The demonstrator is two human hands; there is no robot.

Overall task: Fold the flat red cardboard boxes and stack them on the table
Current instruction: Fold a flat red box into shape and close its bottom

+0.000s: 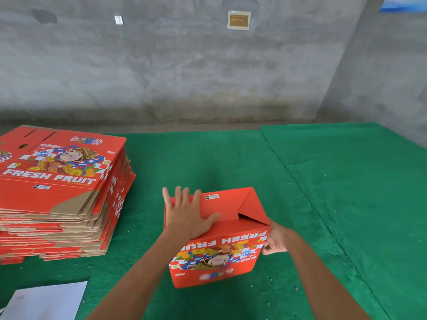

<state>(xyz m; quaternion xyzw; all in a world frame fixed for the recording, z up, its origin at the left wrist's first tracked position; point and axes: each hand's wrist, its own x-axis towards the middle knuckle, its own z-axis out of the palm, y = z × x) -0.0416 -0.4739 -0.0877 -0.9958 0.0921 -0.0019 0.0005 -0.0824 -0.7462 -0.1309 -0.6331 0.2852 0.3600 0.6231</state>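
At lower centre, the red box [219, 236] stands folded, print upside down, long axis left-right; left hand [188, 212] presses flat, fingers spread; right hand [276, 242] grips its right edge.

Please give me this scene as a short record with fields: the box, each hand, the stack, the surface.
box: folded red box, standing upside down, bottom flaps closed
left hand: left hand flat, pressing on the flaps
right hand: right hand at the box's right side; grip unclear
stack: flat red boxes, far left
surface: green mat
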